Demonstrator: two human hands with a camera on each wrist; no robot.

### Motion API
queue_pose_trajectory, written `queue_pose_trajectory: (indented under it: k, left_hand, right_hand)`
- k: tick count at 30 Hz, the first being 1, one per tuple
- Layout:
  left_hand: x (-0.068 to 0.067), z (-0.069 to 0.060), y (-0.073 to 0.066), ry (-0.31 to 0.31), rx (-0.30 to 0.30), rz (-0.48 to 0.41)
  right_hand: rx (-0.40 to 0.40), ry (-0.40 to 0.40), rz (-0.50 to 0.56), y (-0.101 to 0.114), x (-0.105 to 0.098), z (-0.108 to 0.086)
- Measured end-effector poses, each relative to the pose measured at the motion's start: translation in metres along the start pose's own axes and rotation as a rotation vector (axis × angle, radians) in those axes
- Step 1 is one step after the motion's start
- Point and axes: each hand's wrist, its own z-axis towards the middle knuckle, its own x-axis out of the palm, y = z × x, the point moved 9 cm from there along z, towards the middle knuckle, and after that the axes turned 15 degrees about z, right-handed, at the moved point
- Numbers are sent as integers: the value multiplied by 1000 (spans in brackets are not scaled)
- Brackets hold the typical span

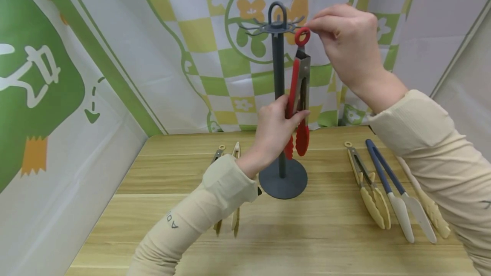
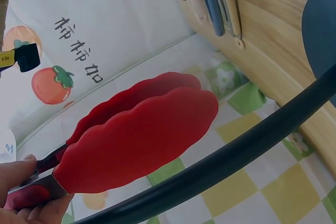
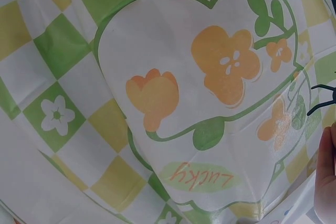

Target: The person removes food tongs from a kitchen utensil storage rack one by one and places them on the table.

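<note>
Red tongs (image 1: 302, 69) with steel arms hang upright beside the dark grey rack (image 1: 278, 63), their scalloped heads down. My left hand (image 1: 270, 129) grips the tongs around their middle; in the left wrist view its fingers (image 2: 16, 174) hold the arms just behind the red heads (image 2: 144, 137). My right hand (image 1: 350, 41) pinches the edge of the red ring at the top, close to the rack's hooks (image 1: 255, 28). Whether the ring is over a hook cannot be seen clearly. In the right wrist view only part of that hand (image 3: 326, 182) shows.
The rack's round base (image 1: 284, 182) stands on the wooden table (image 1: 184, 250). At right lie yellow tongs (image 1: 368, 191), blue-and-white tongs (image 1: 399, 195) and beige tongs (image 1: 429, 201). More tongs (image 1: 235, 150) lie at left, partly hidden by the left arm. A patterned cloth (image 1: 215, 84) hangs behind.
</note>
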Motion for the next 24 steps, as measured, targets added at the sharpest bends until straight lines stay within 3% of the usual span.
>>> queue_pose_trajectory:
  k: [12,24]
  left_hand:
    - [-3,-3,-7,8,34,-17]
    - [4,-14,-6,112,35,-26]
  right_hand:
    - [-26,25,-15,1,0,0]
    - [-32,5,-4,3,-1,0]
